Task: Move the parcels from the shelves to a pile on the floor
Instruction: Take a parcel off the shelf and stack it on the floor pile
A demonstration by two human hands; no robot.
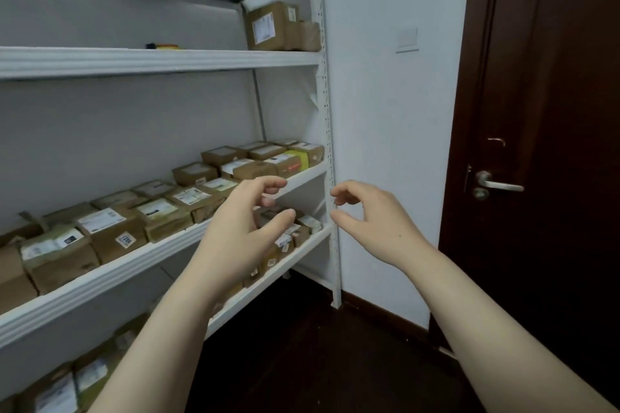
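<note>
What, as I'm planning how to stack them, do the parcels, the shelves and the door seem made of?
Parcels: brown cardboard, matte, with white paper labels. Shelves: likely white-painted metal, smooth; the upright shows rows of punched holes. Door: dark reddish wood or veneer, slight sheen; which, I cannot tell.

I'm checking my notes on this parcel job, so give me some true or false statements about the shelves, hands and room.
1. The left hand and right hand hold nothing. True.
2. The door stands open. False: it is shut.
3. The big box sits at the right end of the upper shelf. True.
4. The middle shelf is bare. False: parcels fill it.
5. A pile of parcels lies on the floor. False: none shows on the visible floor.
</note>
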